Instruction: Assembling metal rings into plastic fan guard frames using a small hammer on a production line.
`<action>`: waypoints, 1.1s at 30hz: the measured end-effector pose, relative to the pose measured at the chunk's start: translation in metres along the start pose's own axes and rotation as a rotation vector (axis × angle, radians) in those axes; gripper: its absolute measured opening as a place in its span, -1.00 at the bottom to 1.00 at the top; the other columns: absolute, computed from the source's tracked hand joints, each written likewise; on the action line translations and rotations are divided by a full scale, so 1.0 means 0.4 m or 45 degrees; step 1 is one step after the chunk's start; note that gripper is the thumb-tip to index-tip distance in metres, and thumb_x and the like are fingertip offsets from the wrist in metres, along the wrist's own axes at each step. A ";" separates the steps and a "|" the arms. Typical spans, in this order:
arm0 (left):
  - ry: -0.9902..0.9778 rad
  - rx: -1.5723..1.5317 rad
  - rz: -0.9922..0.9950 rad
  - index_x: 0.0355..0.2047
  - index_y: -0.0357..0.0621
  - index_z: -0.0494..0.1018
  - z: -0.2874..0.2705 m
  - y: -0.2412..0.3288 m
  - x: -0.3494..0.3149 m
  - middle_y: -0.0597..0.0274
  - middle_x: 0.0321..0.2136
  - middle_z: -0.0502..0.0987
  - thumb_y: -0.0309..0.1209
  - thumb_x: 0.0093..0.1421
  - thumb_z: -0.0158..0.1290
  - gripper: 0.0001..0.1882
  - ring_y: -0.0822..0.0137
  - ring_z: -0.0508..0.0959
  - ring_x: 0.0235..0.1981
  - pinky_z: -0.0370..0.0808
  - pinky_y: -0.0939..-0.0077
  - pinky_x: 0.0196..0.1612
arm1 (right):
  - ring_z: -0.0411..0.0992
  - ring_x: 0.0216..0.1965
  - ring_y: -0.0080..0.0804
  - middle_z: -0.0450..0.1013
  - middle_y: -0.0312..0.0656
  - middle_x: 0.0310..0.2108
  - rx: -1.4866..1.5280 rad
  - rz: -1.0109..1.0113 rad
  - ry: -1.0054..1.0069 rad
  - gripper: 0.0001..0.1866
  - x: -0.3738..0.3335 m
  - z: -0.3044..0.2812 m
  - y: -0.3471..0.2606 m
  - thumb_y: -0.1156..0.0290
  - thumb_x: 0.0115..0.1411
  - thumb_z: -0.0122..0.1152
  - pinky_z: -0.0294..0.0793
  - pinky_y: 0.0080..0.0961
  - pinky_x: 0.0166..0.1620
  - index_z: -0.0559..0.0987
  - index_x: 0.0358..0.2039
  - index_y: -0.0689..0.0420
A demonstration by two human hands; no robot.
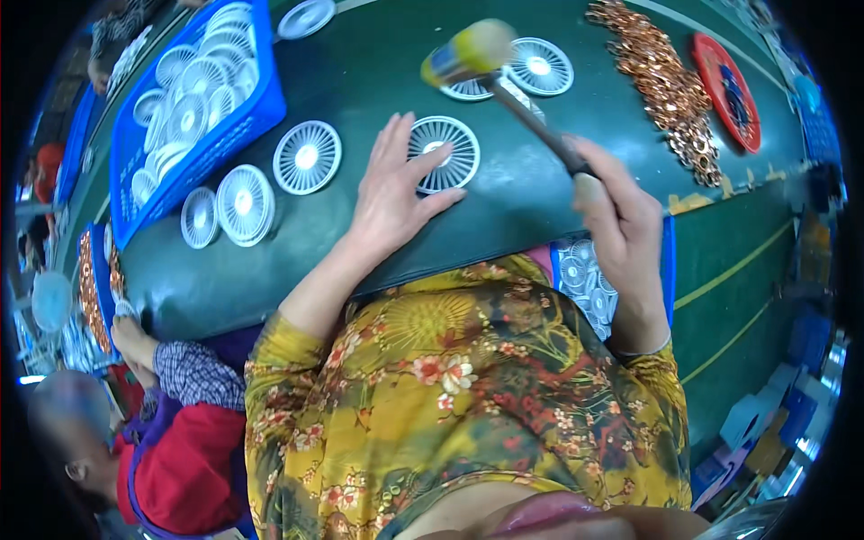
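My right hand (623,209) is wrapped round the dark handle of a mallet (470,54). The mallet's yellowish head, smeared by motion, is raised above the green table. My left hand (382,200) lies with fingers spread, its thumb and fingers touching a round white slotted disc (461,144) on the table. Beyond it, the mallet partly covers one white disc (470,89), with another disc (542,67) beside it. Left of my left hand lie a single white disc (307,157), a larger disc (245,205) and a smaller disc (200,218).
A blue basket (270,85) heaped with white discs stands at the far left. Copper-coloured rings (661,85) form a long pile at the right, beside a red tray (711,67) of small dark parts. A blue bin (669,270) of discs sits below the table edge. A co-worker's sleeve (198,373) shows at left.
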State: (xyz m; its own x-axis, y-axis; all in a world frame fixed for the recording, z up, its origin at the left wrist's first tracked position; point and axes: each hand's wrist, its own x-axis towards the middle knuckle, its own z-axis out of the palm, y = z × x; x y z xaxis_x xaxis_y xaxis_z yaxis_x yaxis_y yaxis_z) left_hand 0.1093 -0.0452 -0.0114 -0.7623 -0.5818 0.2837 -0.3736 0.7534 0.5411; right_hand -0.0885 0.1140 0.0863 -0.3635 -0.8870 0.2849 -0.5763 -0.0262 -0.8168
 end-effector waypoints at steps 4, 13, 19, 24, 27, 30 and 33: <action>0.066 -0.036 -0.048 0.21 -0.13 0.22 -0.008 0.015 0.014 -0.15 0.21 0.23 -0.23 -0.14 0.39 -0.09 -0.07 0.20 0.26 0.19 0.15 0.28 | 0.56 -0.25 -0.12 0.54 0.01 -0.19 -0.269 -0.271 -0.020 -0.65 -0.024 0.037 0.072 0.49 0.21 0.13 0.52 -0.39 -0.21 0.50 0.03 0.11; 0.102 -0.220 -0.268 0.26 -0.22 0.02 -0.019 0.017 0.001 -0.15 0.15 0.28 -0.27 -0.22 0.42 0.10 -0.12 0.26 0.21 0.08 0.03 0.33 | 0.52 -0.33 -0.06 0.53 -0.01 -0.30 -0.259 -0.232 -0.063 -0.60 -0.037 0.043 0.034 0.51 0.17 0.18 0.52 -0.33 -0.29 0.50 0.05 0.03; 0.031 0.002 -0.145 0.30 -0.17 0.02 -0.074 0.014 -0.012 -0.22 0.25 0.13 -0.21 -0.14 0.37 0.06 -0.17 0.02 0.33 -0.04 0.00 0.35 | 0.49 -0.44 0.03 0.51 -0.01 -0.46 -0.526 -0.022 -0.377 -0.67 -0.021 0.069 0.075 0.33 0.20 0.17 0.47 -0.20 -0.39 0.53 0.00 0.00; 0.237 0.451 -0.266 0.28 -0.21 0.05 -0.177 -0.073 -0.058 -0.32 0.22 0.15 -0.16 -0.13 0.36 0.04 -0.25 0.03 0.31 -0.05 -0.07 0.33 | 0.56 -0.20 -0.07 0.54 0.03 -0.18 -0.217 -0.042 -0.681 -0.69 -0.047 0.051 0.059 0.46 0.21 0.14 0.50 -0.37 -0.15 0.53 -0.02 0.17; 0.272 0.538 -0.377 0.25 -0.26 0.10 -0.186 -0.117 -0.061 -0.32 0.15 0.24 -0.19 -0.14 0.37 0.01 -0.26 0.12 0.25 0.01 -0.08 0.29 | 0.55 -0.23 -0.06 0.55 0.00 -0.20 -0.311 0.010 -0.643 -0.71 -0.036 0.074 0.076 0.43 0.22 0.14 0.50 -0.36 -0.17 0.55 -0.04 0.16; 0.209 0.245 -0.461 0.19 -0.24 0.17 -0.173 -0.082 -0.049 -0.20 0.07 0.34 -0.25 -0.21 0.40 -0.03 -0.20 0.26 0.15 0.22 0.06 0.19 | 0.56 -0.30 -0.09 0.55 0.04 -0.26 -0.305 0.049 -0.418 -0.72 0.001 0.080 0.067 0.39 0.23 0.15 0.51 -0.38 -0.23 0.55 -0.05 0.14; 0.186 0.008 -0.399 0.25 -0.17 0.09 -0.118 -0.033 -0.061 -0.13 0.09 0.31 -0.28 -0.23 0.42 0.05 -0.09 0.34 0.12 0.36 0.16 0.15 | 0.57 -0.24 -0.30 0.55 0.01 -0.16 -0.027 -0.056 -0.282 -0.68 0.026 0.074 0.024 0.49 0.23 0.14 0.50 -0.50 -0.17 0.51 0.01 0.20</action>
State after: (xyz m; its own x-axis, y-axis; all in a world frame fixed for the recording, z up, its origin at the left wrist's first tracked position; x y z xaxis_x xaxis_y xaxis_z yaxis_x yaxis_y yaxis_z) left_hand 0.1577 -0.0556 0.0120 -0.5263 -0.8226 0.2153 -0.5812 0.5328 0.6151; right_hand -0.0761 0.0910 0.0666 -0.1696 -0.9648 0.2009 -0.6043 -0.0592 -0.7945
